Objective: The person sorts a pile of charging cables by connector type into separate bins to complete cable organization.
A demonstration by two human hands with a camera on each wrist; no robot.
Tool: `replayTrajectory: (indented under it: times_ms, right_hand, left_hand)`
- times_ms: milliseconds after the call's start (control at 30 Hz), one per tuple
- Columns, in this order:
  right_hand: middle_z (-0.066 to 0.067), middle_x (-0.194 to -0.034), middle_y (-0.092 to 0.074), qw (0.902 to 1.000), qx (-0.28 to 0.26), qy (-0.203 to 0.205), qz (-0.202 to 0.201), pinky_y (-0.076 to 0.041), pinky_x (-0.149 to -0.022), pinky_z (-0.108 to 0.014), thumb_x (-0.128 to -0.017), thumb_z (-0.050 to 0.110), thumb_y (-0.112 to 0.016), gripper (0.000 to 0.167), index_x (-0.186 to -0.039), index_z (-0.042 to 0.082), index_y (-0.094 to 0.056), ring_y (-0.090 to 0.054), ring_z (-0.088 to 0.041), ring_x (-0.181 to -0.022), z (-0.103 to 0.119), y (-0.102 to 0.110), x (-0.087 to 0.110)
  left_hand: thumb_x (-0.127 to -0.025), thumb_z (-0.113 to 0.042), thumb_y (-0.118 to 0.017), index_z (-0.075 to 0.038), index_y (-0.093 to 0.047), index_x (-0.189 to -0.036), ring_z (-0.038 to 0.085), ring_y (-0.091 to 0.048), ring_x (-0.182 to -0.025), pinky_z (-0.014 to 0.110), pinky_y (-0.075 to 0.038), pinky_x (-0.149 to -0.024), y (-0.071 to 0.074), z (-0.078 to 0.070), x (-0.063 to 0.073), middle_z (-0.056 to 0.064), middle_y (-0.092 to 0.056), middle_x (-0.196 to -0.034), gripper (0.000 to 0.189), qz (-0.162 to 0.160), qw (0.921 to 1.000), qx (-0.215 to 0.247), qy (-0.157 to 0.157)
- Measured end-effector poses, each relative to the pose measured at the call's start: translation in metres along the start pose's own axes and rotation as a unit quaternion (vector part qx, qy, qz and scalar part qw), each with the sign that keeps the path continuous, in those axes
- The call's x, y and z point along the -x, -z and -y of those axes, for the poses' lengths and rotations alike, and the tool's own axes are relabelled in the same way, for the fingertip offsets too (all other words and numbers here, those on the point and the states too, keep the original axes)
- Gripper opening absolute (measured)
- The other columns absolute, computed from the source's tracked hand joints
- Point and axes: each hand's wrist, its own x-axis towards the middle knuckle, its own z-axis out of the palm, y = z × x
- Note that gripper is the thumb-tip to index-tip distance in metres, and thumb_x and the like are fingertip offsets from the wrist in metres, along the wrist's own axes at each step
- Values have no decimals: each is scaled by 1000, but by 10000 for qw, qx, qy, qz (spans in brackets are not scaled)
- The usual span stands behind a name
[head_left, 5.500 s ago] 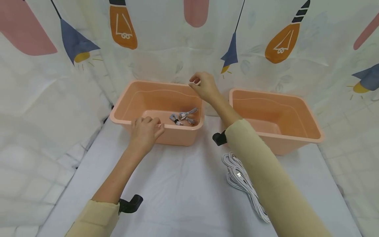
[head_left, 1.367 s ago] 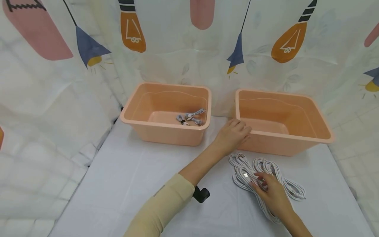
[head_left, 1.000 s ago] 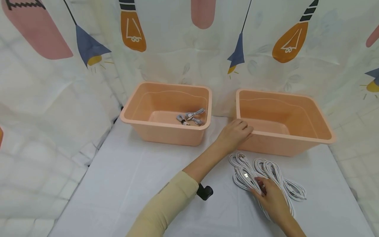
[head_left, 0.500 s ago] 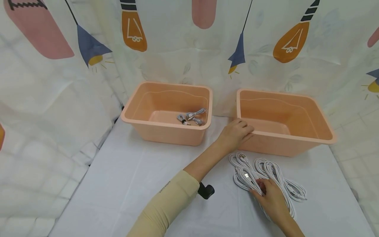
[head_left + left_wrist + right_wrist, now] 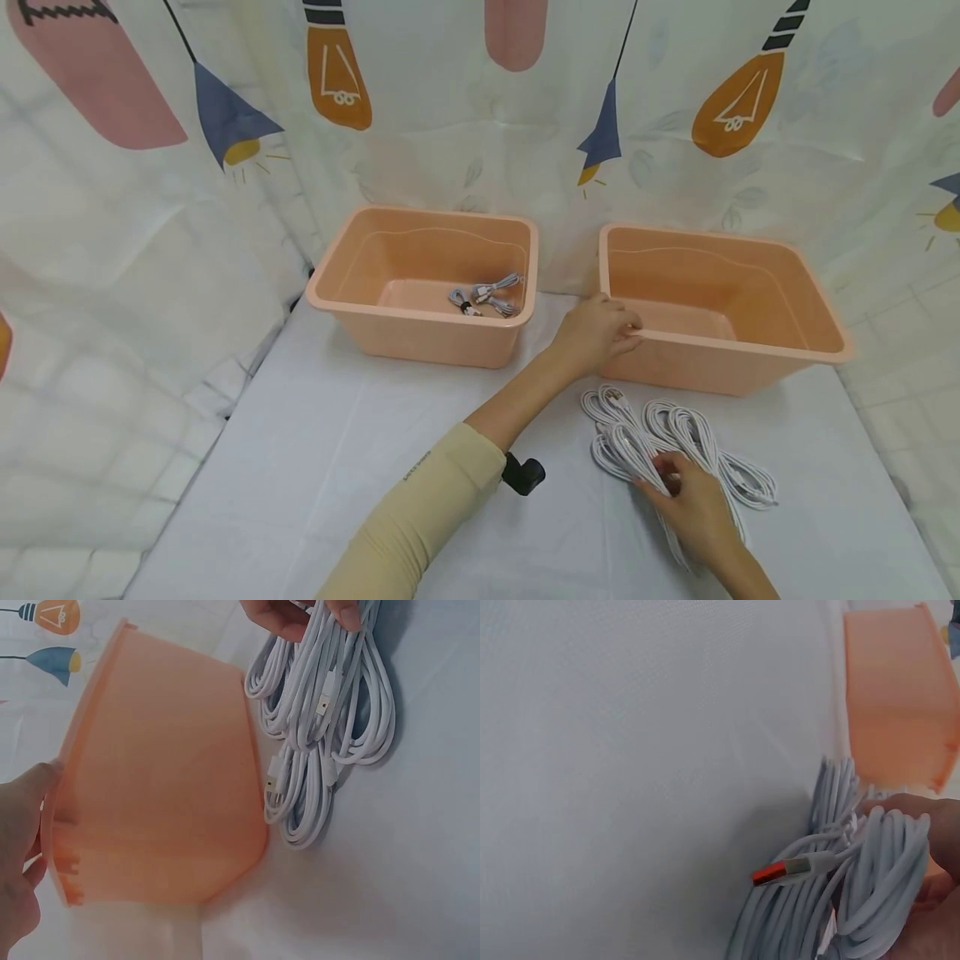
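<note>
My left hand (image 5: 596, 333) grips the near-left rim of the right peach plastic bin (image 5: 738, 367); the left wrist view shows thumb and fingers on either side of that rim (image 5: 51, 825). On the table in front of the bin lie white coiled USB cables (image 5: 686, 425), overlapping one another. With thumb and fingers, my right hand (image 5: 697, 512) holds one bundled USB cable (image 5: 628, 450) on top of the pile. A metal USB plug with a red-orange end (image 5: 784, 870) shows beside the looped strands in the right wrist view. The right palm partly covers the bundle.
The left peach bin (image 5: 420, 337) holds several small grey tied cables (image 5: 498, 285) in its right end. Both bins stand at the back of the white-covered table (image 5: 360, 467), against a patterned curtain (image 5: 480, 125). A black wrist mount (image 5: 523, 473) sticks out from the left sleeve.
Since the oldest frame, my left hand has moved from the left bin to the right bin's rim, and my right hand from above the left bin to the cables. Lately the held bundle has tilted slightly.
</note>
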Motion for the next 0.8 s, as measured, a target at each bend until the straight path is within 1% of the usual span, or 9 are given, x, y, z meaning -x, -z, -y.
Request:
replayTrajectory:
  times_ms: [100, 200, 300, 433, 600, 800]
  right_hand:
    - [-14, -101, -76, 9999, -101, -61, 73, -55, -64, -27, -87, 20, -87, 36, -111, 0, -69, -72, -20, -79, 1, 5, 1]
    - [-16, -104, -76, 9997, -141, -128, 134, -54, -62, -25, -87, 19, -87, 37, -112, -1, -68, -71, -17, -77, 1, 10, 3]
    - [-15, -104, -75, 9998, -124, -135, 121, -52, -61, -24, -87, 18, -87, 37, -112, -1, -68, -67, -13, -75, 1, 14, 3]
    - [-15, -103, -76, 9999, -127, 4, 7, -52, -60, -24, -86, 16, -88, 36, -111, -2, -69, -65, -11, -73, 2, 20, 3]
    - [-17, -103, -76, 9999, -84, 114, -85, -54, -59, -23, -85, 13, -88, 36, -111, -3, -68, -67, -13, -71, 4, 29, 4]
    - [-16, -100, -76, 9985, 44, 369, -408, -53, -57, -23, -81, 11, -89, 35, -108, 0, -69, -63, -4, -68, 5, 42, 3]
  left_hand:
    - [-99, -35, -76, -19, -82, -113, 15, -62, -97, 25, -51, -78, 1, 1, 0, -4, -78, -106, 22, -6, 9995, 300, 131]
    - [-98, -34, -77, -19, -82, -111, 14, -61, -95, 24, -50, -75, 2, 2, -1, -6, -79, -105, 20, 25, 9980, 580, 268]
    - [-97, -33, -78, -19, -83, -110, 14, -59, -95, 23, -47, -74, 3, 2, -2, -7, -79, -106, 19, 80, 9961, 793, 385]
    - [-96, -32, -80, -19, -83, -108, 13, -58, -94, 22, -45, -74, 3, 2, -2, -6, -79, -103, 19, 108, 9934, 1025, 497]
    - [-96, -31, -80, -18, -84, -108, 14, -58, -95, 22, -45, -76, 3, 3, -3, -5, -79, -102, 18, 89, 9916, 1184, 507]
    - [-96, -32, -81, -18, -84, -109, 13, -58, -95, 22, -45, -77, 3, 4, -4, -6, -79, -103, 20, 148, 9912, 1214, 513]
